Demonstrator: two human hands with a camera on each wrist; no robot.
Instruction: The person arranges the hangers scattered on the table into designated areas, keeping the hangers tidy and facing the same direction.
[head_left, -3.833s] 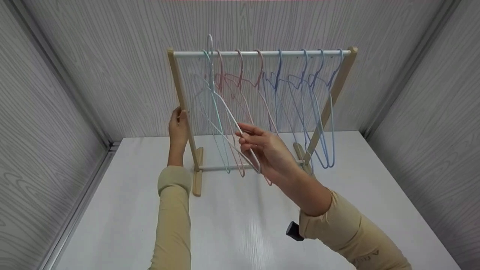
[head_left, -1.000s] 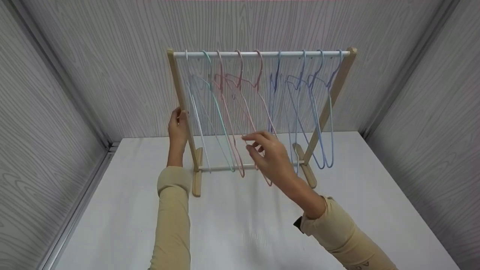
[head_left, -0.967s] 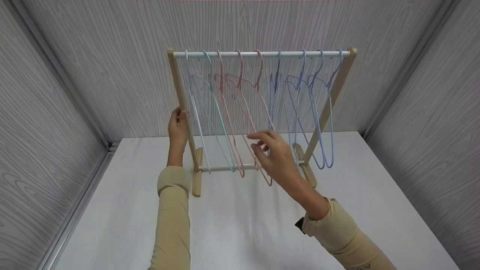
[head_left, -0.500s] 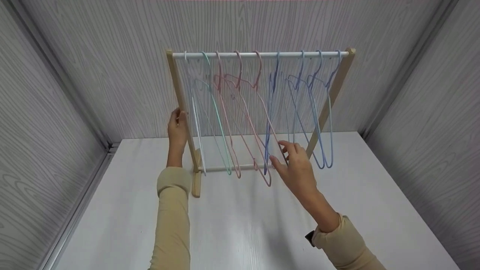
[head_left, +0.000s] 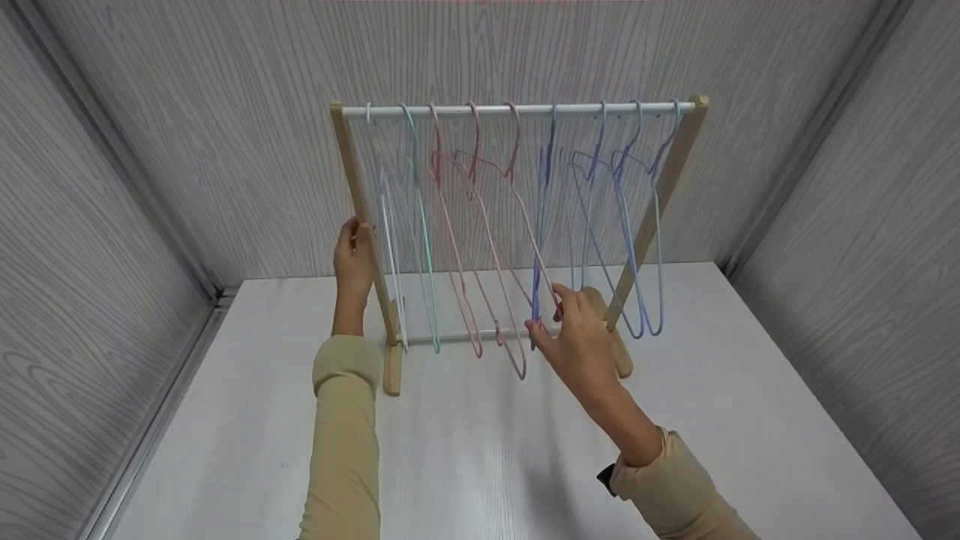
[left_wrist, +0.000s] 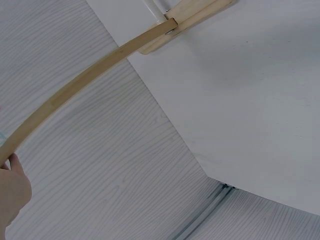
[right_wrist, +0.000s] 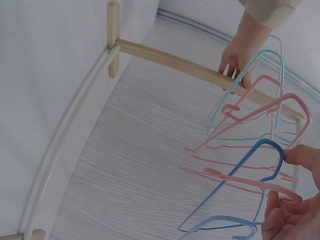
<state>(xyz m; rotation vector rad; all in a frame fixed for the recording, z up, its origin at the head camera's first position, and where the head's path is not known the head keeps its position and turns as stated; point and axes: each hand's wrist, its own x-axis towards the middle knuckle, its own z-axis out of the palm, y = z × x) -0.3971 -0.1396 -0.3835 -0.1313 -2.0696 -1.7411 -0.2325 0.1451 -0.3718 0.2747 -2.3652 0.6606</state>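
Note:
At the left side of a small hanger rack, my left hand [head_left: 352,262] grips the wooden post [head_left: 354,180]. My right hand [head_left: 589,352] is at the lower corners of two hangers. Its curled fingers hold the corner of a pink hanger [right_wrist: 245,181], while its thumb touches a darker blue hanger [right_wrist: 240,164] beside it. Both hang by their hooks from the white top bar [head_left: 495,110]. To their left are two more pink hangers, a mint green hanger [head_left: 424,232] and a white hanger [head_left: 391,247].
Three lighter blue hangers hang near the right post [head_left: 679,169]. A lower white rod [head_left: 442,337] joins the rack's wooden feet [head_left: 392,371]. The rack stands on a white table [head_left: 457,465] close to wood-grain panels [head_left: 285,172] behind and at both sides.
The white hanger, earlier in my right hand, now hangs at the bar's left end. My right hand has moved right to the pink and blue hangers. The left hand stays on the post.

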